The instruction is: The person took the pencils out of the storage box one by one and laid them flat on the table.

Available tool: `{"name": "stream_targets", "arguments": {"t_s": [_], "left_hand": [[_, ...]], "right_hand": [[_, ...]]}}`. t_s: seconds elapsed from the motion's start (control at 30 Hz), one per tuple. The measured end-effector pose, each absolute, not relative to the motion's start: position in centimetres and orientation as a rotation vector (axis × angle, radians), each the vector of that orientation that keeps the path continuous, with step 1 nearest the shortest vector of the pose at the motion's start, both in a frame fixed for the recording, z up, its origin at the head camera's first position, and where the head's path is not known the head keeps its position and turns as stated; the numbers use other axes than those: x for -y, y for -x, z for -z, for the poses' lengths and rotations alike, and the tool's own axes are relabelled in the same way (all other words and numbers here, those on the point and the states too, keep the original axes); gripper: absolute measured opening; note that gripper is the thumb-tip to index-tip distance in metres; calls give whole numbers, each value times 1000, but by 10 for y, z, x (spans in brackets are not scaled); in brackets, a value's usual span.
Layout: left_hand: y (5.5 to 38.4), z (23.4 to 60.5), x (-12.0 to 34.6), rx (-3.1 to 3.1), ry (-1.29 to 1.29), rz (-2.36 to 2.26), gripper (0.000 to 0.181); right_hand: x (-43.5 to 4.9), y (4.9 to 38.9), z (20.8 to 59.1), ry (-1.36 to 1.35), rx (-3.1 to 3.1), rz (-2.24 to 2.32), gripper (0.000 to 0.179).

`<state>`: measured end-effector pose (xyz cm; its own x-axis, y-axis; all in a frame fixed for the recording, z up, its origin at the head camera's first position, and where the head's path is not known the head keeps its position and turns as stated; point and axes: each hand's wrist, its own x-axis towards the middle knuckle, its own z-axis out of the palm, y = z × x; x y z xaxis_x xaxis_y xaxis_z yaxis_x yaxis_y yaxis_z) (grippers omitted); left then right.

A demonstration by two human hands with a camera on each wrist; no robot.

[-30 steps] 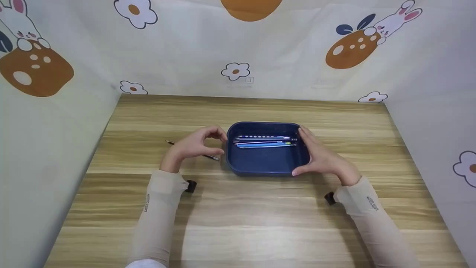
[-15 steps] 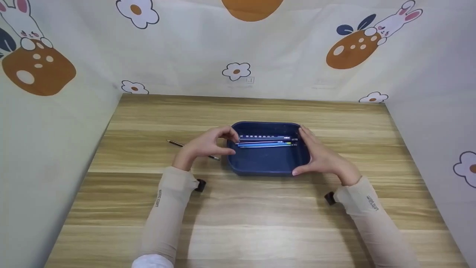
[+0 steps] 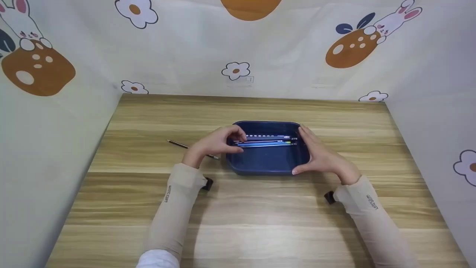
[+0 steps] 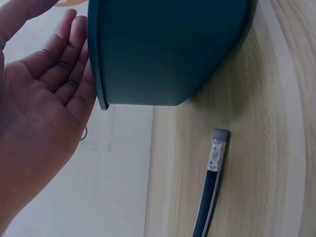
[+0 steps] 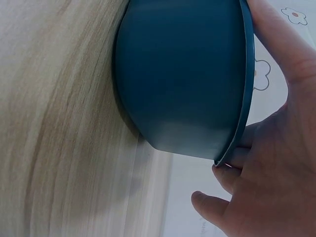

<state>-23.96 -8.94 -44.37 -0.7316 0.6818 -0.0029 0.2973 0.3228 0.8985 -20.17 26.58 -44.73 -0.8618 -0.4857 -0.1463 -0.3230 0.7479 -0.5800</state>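
A dark blue rectangular box (image 3: pixel 267 162) with rounded corners stands on the table, several pencils (image 3: pixel 266 143) lying side by side in it. My right hand (image 3: pixel 325 158) grips the box's right end, thumb at the near corner and fingers at the far one. Over the left rim reaches my left hand (image 3: pixel 219 141), its thumb and loosely bent fingers apart with nothing between them; it overlaps the pencils' left ends. Left of the box, partly hidden by that hand, a dark pencil (image 3: pixel 177 143) lies on the wood; its eraser end (image 4: pixel 221 136) shows in the left wrist view.
The wood-grain table (image 3: pixel 256 223) runs back to a pale cloth backdrop (image 3: pixel 186 48) printed with flowers and rabbits. Cloth also rises along the left and right sides. A small black camera (image 3: pixel 208 183) sits at the left wrist.
My left hand has moved right, from beside the box to over its left rim and the pencil ends. The right hand and the box have stayed nearly still.
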Motion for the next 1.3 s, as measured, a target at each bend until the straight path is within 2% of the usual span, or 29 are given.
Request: {"name": "stream_targets", "arguments": {"t_s": [1.3], "left_hand": [[257,453,26,-2478,-937,-778,24]], "right_hand": [[-267,201,449,652,-2668,813,138]]}}
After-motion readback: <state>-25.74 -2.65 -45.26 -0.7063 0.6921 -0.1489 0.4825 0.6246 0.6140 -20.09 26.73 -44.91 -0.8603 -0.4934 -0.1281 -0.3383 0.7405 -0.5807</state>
